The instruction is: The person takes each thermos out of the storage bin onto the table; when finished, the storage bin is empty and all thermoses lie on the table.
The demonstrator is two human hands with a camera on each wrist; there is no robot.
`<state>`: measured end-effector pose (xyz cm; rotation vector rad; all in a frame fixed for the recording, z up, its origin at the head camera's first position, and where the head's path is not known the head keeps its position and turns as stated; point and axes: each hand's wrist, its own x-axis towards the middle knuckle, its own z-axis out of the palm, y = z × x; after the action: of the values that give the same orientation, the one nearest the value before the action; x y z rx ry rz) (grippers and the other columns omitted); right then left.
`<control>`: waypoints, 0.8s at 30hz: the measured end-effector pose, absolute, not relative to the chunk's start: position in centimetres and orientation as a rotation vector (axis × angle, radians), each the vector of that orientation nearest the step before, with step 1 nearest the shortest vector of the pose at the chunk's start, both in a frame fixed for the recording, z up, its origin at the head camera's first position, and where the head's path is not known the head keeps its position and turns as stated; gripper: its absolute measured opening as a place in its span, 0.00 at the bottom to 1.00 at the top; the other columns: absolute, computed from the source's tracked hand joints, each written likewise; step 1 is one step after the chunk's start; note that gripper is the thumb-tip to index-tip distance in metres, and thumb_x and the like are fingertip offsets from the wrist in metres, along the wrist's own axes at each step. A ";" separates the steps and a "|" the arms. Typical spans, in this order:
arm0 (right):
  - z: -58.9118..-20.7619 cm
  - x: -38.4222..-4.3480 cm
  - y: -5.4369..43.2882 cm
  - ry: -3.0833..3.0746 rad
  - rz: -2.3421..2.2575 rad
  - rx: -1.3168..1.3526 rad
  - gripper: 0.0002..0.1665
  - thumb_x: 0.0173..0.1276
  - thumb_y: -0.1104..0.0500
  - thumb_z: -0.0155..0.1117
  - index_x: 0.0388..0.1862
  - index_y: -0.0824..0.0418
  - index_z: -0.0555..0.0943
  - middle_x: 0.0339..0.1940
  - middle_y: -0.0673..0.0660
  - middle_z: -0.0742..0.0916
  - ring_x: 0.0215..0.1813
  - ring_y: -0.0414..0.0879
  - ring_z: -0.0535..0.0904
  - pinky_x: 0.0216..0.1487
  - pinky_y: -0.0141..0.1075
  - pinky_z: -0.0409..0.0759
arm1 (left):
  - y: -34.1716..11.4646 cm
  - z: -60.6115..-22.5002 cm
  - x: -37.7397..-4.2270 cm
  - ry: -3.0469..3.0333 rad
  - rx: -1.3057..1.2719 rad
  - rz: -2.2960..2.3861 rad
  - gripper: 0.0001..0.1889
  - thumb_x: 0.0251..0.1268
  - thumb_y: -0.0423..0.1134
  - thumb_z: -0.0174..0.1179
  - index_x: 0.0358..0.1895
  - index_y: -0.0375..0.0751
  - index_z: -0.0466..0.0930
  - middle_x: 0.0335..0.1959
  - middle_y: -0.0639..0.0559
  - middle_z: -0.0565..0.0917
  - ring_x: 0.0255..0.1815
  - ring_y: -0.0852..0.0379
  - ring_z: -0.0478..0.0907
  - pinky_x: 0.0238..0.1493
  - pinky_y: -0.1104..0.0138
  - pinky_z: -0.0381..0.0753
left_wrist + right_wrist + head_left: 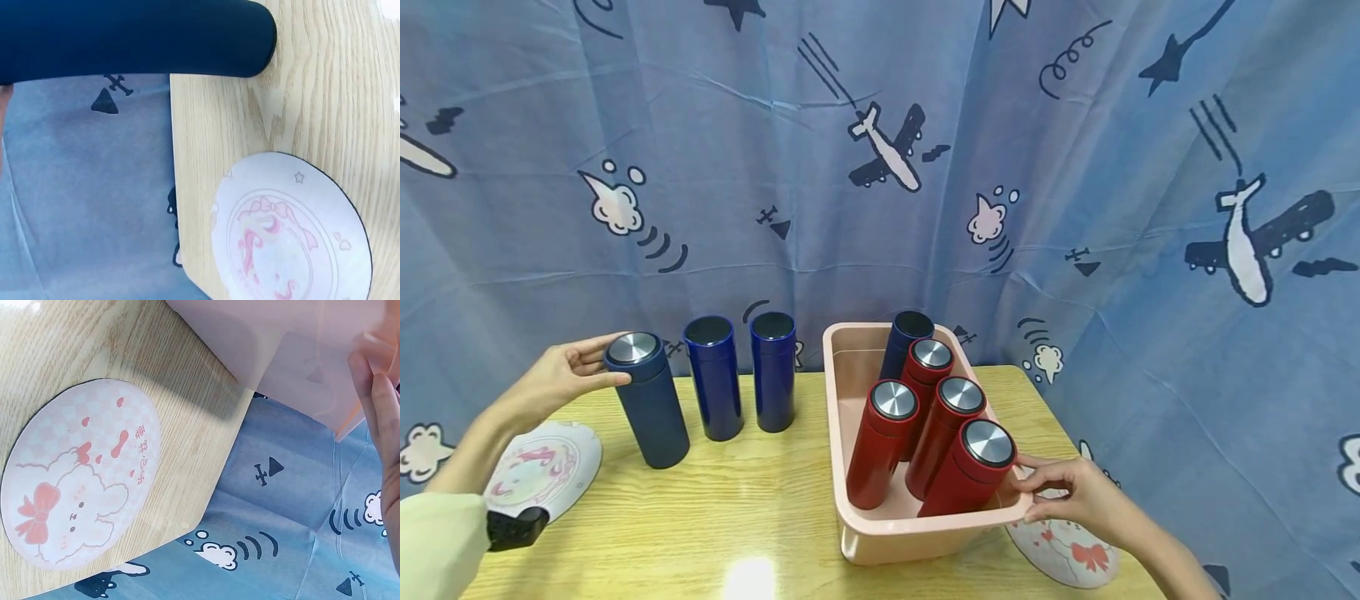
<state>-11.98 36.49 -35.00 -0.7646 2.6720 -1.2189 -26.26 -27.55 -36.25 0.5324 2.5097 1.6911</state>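
Note:
My left hand (567,377) grips a matte dark blue thermos bottle (655,417) by its top, thumb in front and fingers behind its silver-capped lid. The bottle leans a little; whether its base touches the table I cannot tell. In the left wrist view the bottle (137,40) lies across the top, with only a sliver of hand at the edge. My right hand (1078,492) pinches the rim of a pale pink bin (880,542) at its near right corner. Several red thermos bottles (880,454) with silver lids and one dark blue bottle (898,350) stand inside the bin, some leaning.
Two glossy blue bottles (717,387) stand upright between the held bottle and the bin. Round printed mats lie on the wooden table (760,508), one at the left (576,462) and one at the right (1067,558). A blue patterned curtain (737,167) hangs behind.

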 end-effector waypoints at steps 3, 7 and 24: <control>-35.1 -11.9 36.5 2.671 -1.226 -0.766 0.17 0.53 0.62 0.74 0.42 0.67 0.87 0.53 0.79 0.77 0.55 0.22 0.71 0.32 0.35 0.85 | -27.5 -36.5 -26.5 2.521 0.597 1.694 0.34 0.66 0.30 0.59 0.71 0.26 0.55 0.47 0.76 0.78 0.48 0.78 0.75 0.46 0.83 0.74; -35.2 -11.9 36.5 2.668 -1.232 -0.778 0.17 0.53 0.62 0.74 0.41 0.68 0.86 0.53 0.82 0.76 0.55 0.23 0.71 0.32 0.35 0.85 | -27.6 -36.5 -26.9 2.514 0.646 1.674 0.34 0.68 0.30 0.57 0.72 0.26 0.52 0.49 0.77 0.76 0.50 0.80 0.73 0.47 0.84 0.73; -35.0 -11.7 36.5 2.677 -1.251 -0.785 0.17 0.53 0.61 0.74 0.40 0.69 0.86 0.52 0.83 0.75 0.55 0.23 0.71 0.33 0.35 0.85 | -28.1 -36.1 -27.5 2.520 0.678 1.600 0.34 0.69 0.31 0.57 0.73 0.27 0.51 0.49 0.78 0.76 0.51 0.81 0.72 0.47 0.83 0.73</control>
<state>-11.66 36.52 -34.99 -0.7854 2.6767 -1.2510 -27.49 -28.06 -36.14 0.6780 2.5196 1.6004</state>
